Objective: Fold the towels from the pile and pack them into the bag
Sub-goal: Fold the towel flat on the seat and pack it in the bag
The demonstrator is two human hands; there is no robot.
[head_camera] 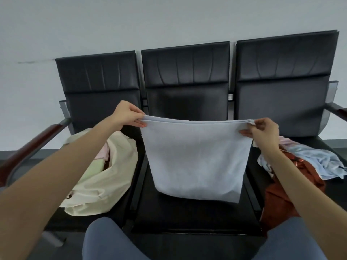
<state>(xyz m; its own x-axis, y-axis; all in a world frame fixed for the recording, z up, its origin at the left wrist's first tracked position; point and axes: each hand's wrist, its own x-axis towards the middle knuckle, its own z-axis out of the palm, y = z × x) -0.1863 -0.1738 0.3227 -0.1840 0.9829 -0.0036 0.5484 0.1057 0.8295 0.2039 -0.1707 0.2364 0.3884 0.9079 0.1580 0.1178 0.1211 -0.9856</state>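
Towel (197, 156) mid-fold: you hold the pale blue one stretched across centre frame, doubled along its top edge, bottom hem hanging just above or brushing the middle seat (187, 214); contact cannot be told.

Grip: your left hand (127, 115) pinches the upper left corner between thumb and fingers; your right hand (262, 128) pinches the upper right corner the same way. Both closed on cloth.

Progress, as a judgement: partway. This towel looks to have one fold in it and needs at least one more before packing.

Containers: cream bag (101, 177) slumps on the seat at left of frame, mouth open toward you. Inside, a pale green piece (95, 166) and a pink piece (102, 152) show, apparently folded towels already packed. How many lie beneath is hidden.

Left to do: the pile (309, 166) at right of frame holds rust-red, light blue and whitish cloth, crumpled and unfolded. Several pieces, count unclear.
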